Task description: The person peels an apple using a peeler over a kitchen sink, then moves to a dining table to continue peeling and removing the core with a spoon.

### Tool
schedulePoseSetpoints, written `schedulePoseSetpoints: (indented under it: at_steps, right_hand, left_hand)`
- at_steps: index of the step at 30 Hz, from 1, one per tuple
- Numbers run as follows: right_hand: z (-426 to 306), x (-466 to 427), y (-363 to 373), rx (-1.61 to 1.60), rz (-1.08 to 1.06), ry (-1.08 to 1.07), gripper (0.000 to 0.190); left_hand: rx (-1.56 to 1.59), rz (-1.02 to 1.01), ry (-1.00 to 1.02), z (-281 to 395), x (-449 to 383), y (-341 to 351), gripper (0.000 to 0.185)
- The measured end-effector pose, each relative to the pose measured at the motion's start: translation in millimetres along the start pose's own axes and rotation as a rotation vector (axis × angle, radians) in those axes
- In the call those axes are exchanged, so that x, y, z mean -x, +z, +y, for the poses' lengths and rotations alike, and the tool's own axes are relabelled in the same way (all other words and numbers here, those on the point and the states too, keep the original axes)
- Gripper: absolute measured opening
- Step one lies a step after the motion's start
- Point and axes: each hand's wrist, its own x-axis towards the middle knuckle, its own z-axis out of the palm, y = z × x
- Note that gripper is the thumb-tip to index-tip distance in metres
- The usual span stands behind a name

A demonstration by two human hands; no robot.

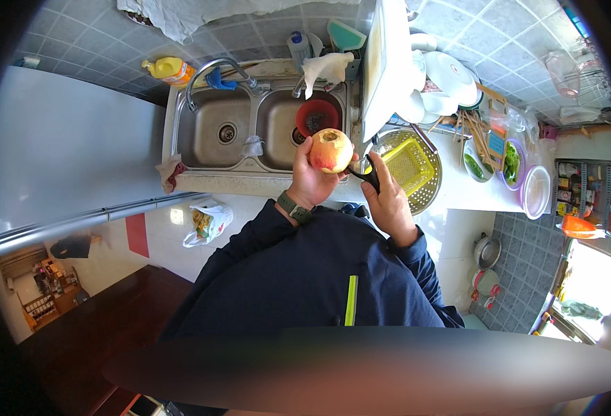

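Note:
An apple (331,156), peeled pale around its hollow top end and still red lower down, rests in my left hand (311,183). My left fingers wrap it from below and behind. A black-handled peeler (371,176) is gripped in my right hand (392,204), its head close to the apple's right side; whether the blade touches the skin I cannot tell. Both hands are over the front edge of the double steel sink (209,125). Beneath the apple, a red bowl (315,112) with dark bits inside sits in the right basin.
An arched faucet (214,62) rises behind the left basin. Right of the sink, a yellow basket (406,164) lies in a perforated steel colander (430,192). A white cutting board (386,67) stands upright beside stacked dishes (448,78). A plastic bag (209,221) is on the floor.

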Motion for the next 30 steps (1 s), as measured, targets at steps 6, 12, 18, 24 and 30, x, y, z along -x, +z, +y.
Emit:
schedulePoseSetpoints:
  at_steps: [6, 12, 18, 24, 30]
  right_hand:
    - [0.6, -0.1, -1.1, -0.028, 0.029, -0.052, 0.063]
    - [9.6, -0.7, 0.3, -0.127, 0.104, 0.007, 0.063]
    - [75.7, 11.0, -13.6, -0.084, 0.318, 0.126, 0.047]
    - [244.6, 46.3, 13.5, 0.196, 0.346, 0.624, 0.061]
    - [275.3, 48.7, 38.6, 0.29, 0.224, 0.791, 0.064]
  left_hand:
    - [0.032, -0.047, 0.012, -0.8, -0.3, -1.0, 0.074]
    - [0.139, -0.102, 0.027, -1.2, -3.0, -7.0, 0.071]
    - [0.264, -0.111, 0.126, 8.9, 0.3, -14.5, 0.072]
    - [0.304, -0.09, 0.204, 23.1, 9.4, -13.8, 0.073]
    - [0.286, -0.093, 0.276, 32.7, 18.6, -15.5, 0.071]
